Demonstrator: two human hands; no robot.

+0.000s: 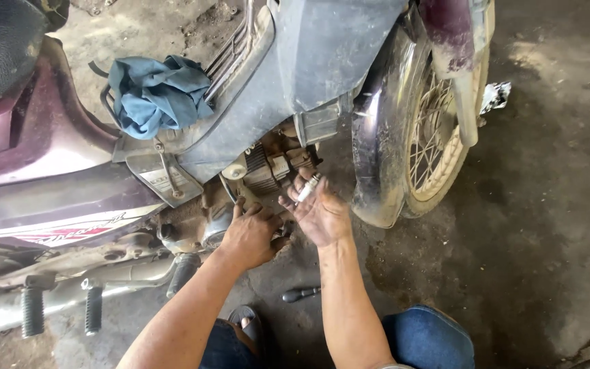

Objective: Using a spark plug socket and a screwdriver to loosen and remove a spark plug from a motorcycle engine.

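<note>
Spark plug (pixel 308 187): pinched in right hand (pixel 322 215) fingertips, beside engine (pixel 268 171).
Left hand (pixel 253 236): grip closed low against engine; what it holds cannot be told.

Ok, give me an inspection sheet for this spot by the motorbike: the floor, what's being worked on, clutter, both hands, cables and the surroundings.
Surface: concrete floor, dark and oil-stained, dusty.
Job's things: small spark plug with a white body, held near the engine of the maroon motorbike.
Clutter: blue rag bunched on the bike; dark-handled tool lying on the floor between the knees.
Grippers: right hand pinches the spark plug in its fingertips; left hand rests low against the engine, what it grips is hidden.
Cables: nothing seen clearly.
Surroundings: front wheel with spokes and a muddy mudguard; footpegs at lower left; white scrap beyond the wheel.
</note>
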